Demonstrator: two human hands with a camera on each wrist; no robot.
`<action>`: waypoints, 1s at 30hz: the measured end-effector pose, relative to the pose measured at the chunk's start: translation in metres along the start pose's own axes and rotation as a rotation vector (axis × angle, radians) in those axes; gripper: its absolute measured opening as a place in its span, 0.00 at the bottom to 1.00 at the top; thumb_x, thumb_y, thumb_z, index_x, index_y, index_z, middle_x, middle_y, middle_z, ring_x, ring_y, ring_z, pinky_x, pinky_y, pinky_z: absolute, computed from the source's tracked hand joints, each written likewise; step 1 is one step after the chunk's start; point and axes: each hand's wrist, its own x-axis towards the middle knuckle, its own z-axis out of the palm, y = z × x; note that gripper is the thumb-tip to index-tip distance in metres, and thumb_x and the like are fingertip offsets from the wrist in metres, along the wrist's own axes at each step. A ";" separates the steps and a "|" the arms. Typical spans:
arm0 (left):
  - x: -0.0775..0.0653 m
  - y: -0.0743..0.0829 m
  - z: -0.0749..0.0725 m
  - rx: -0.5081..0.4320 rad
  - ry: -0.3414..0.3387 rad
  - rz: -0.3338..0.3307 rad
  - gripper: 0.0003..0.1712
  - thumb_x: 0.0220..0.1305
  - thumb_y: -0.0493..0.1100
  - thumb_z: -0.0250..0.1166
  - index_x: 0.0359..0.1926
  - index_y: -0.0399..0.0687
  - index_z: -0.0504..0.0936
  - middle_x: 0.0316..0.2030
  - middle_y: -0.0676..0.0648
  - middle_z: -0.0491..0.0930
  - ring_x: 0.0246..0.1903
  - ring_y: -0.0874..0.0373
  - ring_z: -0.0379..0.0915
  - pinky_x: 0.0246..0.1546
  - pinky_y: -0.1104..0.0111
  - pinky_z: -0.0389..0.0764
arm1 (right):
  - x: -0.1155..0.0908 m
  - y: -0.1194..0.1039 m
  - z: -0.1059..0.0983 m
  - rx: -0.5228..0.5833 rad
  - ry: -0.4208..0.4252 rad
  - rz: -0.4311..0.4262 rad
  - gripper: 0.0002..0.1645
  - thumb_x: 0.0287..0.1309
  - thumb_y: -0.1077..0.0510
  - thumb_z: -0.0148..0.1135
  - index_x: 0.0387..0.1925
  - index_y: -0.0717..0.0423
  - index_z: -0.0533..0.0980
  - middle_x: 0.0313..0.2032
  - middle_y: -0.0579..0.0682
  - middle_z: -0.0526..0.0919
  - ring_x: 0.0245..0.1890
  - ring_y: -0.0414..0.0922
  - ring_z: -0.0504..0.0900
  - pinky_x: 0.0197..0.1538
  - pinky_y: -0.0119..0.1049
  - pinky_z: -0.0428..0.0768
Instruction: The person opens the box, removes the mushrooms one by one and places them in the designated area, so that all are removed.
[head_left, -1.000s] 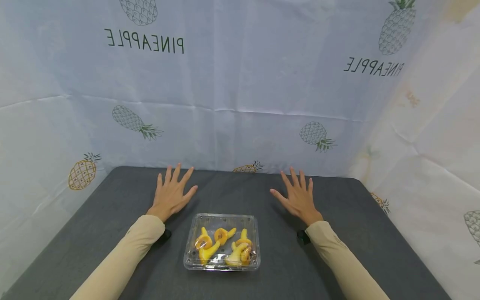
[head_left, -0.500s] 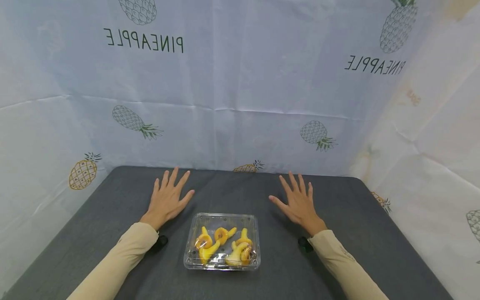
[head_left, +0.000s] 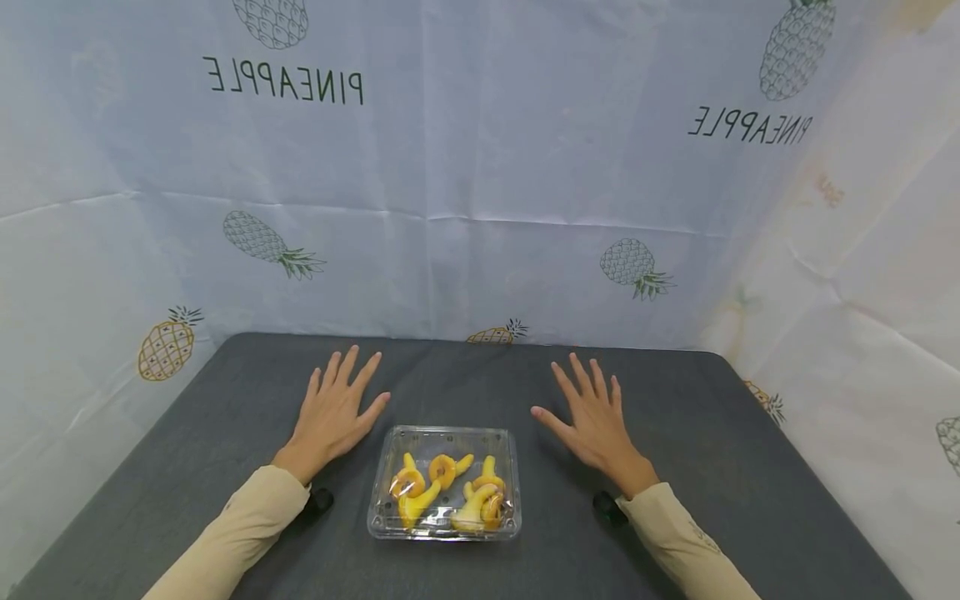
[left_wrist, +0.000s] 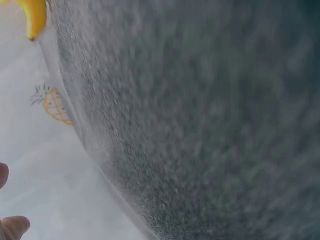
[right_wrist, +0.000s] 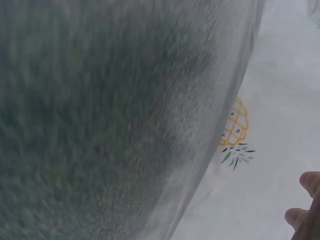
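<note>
Left hand (head_left: 327,422) was empty, fingers spread wide, around 10 o'clock from the clear box (head_left: 444,534); right hand (head_left: 597,431) same deal, about 2 o'clock. Probably parted so neither blocked it. The box sat on the dark table (head_left: 555,558), and what looked like its lid (head_left: 480,444) covered the yellow mushrooms (head_left: 417,504). Pineapple-print curtain (head_left: 517,167) walled off 12 o'clock.

A dark grey worktop (head_left: 465,383) with rounded far corners meets a pale cloth (head_left: 510,150) that hangs behind it and along both sides, a long crease (head_left: 510,221) running across its back. Printed on the cloth are grey-green pineapples (head_left: 255,237), orange-outlined pineapples (head_left: 166,351) lower down, and the mirror-reversed word PINEAPPLE (head_left: 283,81), which appears twice.
</note>
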 end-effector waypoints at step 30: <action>-0.040 0.026 -0.003 -0.095 0.017 0.026 0.37 0.72 0.56 0.57 0.75 0.48 0.60 0.73 0.33 0.58 0.73 0.31 0.51 0.70 0.33 0.57 | -0.050 -0.029 -0.004 0.118 -0.025 -0.074 0.49 0.62 0.32 0.58 0.77 0.42 0.54 0.79 0.53 0.48 0.78 0.62 0.44 0.73 0.72 0.41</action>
